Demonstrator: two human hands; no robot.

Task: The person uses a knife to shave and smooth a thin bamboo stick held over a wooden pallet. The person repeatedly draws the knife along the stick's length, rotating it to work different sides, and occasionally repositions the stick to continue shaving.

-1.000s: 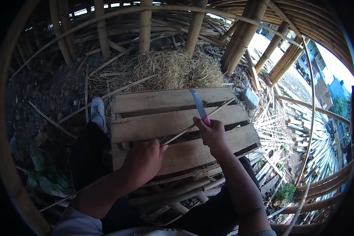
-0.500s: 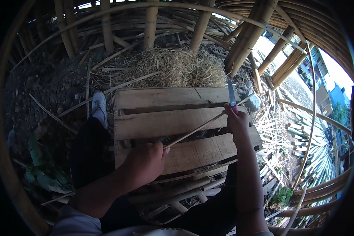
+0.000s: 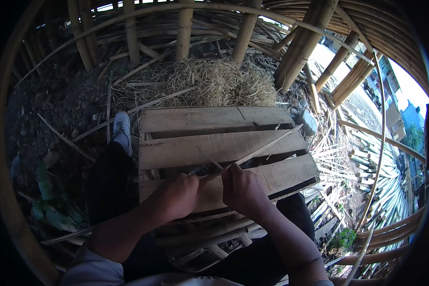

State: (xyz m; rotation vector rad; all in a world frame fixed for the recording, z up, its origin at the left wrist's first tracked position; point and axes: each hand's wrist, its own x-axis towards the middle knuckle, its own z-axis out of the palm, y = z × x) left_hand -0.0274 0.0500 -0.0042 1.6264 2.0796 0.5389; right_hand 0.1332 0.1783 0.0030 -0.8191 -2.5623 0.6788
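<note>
The right hand (image 3: pixel 243 188) has come back from the far edge of the pallet and now sits close beside the left hand (image 3: pixel 178 195), the two almost touching; a second ago it was out at two o'clock with the blade raised. Both hands are closed around the near end of a thin bamboo strip (image 3: pixel 260 150), which runs from between them up toward two o'clock, lying across the middle boards and ending near the pallet's right corner. A sliver seems to curl off the strip just above the knuckles; I cannot tell whether the knife is in the right fist, since the fingers hide it.

The wooden pallet (image 3: pixel 214 119) serves as the worktop, resting over the person's lap, its slats running left to right. At twelve o'clock beyond it lies a heap of dry straw-like shavings (image 3: pixel 219 83). At ten o'clock a pale shoe (image 3: pixel 122 128) sticks out past the pallet's left edge. Thick bamboo poles (image 3: pixel 300 45) stand behind the heap, and cut bamboo strips (image 3: pixel 367 162) lie scattered at three o'clock.
</note>
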